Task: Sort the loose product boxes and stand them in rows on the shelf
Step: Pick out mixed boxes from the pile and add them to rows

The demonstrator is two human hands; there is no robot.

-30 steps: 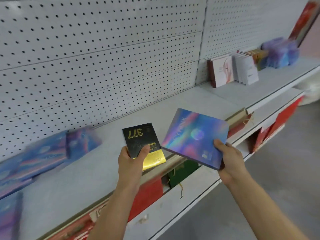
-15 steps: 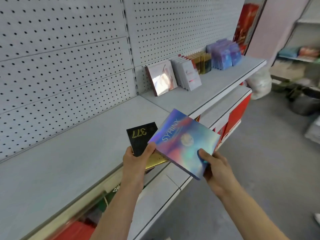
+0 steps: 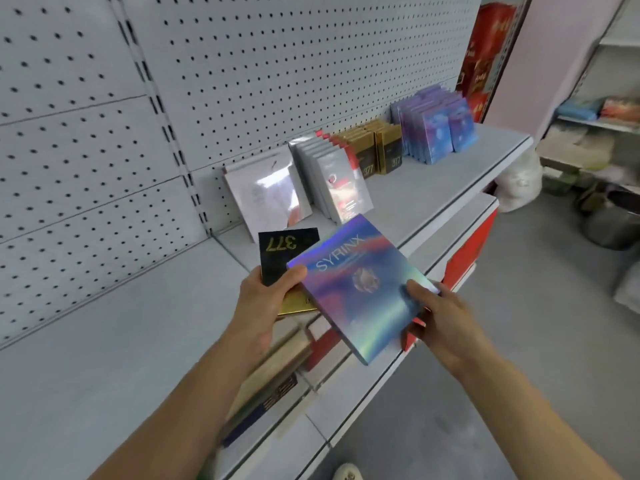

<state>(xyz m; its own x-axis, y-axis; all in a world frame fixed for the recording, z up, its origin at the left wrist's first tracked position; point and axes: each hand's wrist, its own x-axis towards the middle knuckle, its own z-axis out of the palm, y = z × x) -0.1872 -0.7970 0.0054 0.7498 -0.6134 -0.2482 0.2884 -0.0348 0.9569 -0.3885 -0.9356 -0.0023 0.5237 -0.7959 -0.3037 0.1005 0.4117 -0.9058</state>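
My left hand (image 3: 266, 299) grips a black and gold box marked 377 (image 3: 284, 251) by its lower end. My right hand (image 3: 440, 317) holds a flat iridescent box marked SYRINX (image 3: 360, 289) by its right edge; this box overlaps the black one. Both are held above the front edge of the grey shelf (image 3: 104, 341). Further right on the shelf stand rows of boxes: white ones (image 3: 332, 178), black and gold 377 ones (image 3: 377, 150), and purple-blue iridescent ones (image 3: 433, 129).
A white perforated back panel (image 3: 242, 81) runs behind the shelf. A lower shelf (image 3: 346, 393) holds red and brown boxes. Grey floor lies to the right, with a metal pot (image 3: 609, 223), a white sack (image 3: 519, 181) and another rack (image 3: 595, 116).
The view has swung right along the shelf; the standing rows are now closer. Both hands still hold their boxes, the iridescent box now overlapping the black one more.
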